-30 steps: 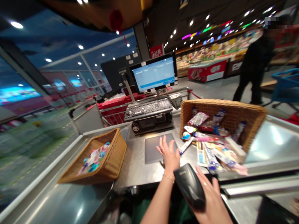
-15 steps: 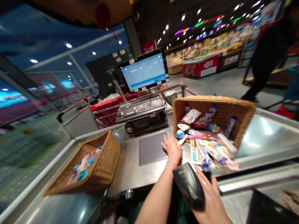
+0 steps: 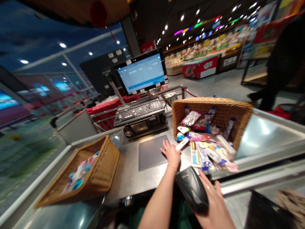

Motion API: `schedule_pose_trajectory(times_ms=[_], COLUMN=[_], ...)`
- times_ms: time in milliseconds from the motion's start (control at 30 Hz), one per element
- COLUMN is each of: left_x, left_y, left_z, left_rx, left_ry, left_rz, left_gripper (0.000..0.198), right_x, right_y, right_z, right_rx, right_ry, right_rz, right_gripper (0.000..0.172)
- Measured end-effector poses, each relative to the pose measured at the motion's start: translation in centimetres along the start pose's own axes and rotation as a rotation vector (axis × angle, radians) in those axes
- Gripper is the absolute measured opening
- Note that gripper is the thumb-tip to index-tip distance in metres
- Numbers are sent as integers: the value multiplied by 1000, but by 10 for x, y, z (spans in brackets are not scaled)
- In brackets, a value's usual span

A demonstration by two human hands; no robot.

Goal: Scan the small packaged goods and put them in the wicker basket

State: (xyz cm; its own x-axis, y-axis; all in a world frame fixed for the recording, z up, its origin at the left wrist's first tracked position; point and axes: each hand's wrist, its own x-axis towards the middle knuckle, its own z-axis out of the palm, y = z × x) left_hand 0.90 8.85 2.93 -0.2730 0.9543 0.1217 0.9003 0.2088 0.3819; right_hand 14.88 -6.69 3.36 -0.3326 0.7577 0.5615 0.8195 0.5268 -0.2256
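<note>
My right hand (image 3: pixel 215 200) is wrapped round the scanner (image 3: pixel 192 189), its nose toward eleven o'clock. My left hand (image 3: pixel 172 156), fingers spread, is beside the grey pad's (image 3: pixel 151 154) right edge; I can't tell whether it touches the white packet (image 3: pixel 182 144) at one o'clock. From that hand, more packets (image 3: pixel 205 158) lie at three, partly inside the wicker basket (image 3: pixel 212 101) at two; a second basket (image 3: pixel 106 168) sits at nine, the keyboard (image 3: pixel 139 112) at ten, the screen (image 3: pixel 141 73) at eleven.
</note>
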Motion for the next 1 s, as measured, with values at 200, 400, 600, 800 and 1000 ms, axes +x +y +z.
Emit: schedule_pose_trajectory(times_ms=[200, 400, 600, 800, 1000], left_x=[-14, -25, -36, -45, -46], left_y=[-29, -56, -72, -80, -84], left_z=[-21, -43, -62, -77, -87], left_rx=[-42, -30, -53, -49, -44], left_ry=[164, 267, 351, 431, 491], left_rz=[2, -46, -62, -55, -64], left_gripper=[18, 23, 20, 21, 22], right_x=[3, 1, 1, 6, 9], right_y=[-17, -29, -32, -42, -51], right_z=[1, 10, 15, 9, 4], right_rx=[100, 173, 159, 150, 143], right_ry=[-5, -20, -45, -26, -14], right_rz=[129, 207, 170, 176, 162], right_gripper=[50, 51, 54, 49, 45])
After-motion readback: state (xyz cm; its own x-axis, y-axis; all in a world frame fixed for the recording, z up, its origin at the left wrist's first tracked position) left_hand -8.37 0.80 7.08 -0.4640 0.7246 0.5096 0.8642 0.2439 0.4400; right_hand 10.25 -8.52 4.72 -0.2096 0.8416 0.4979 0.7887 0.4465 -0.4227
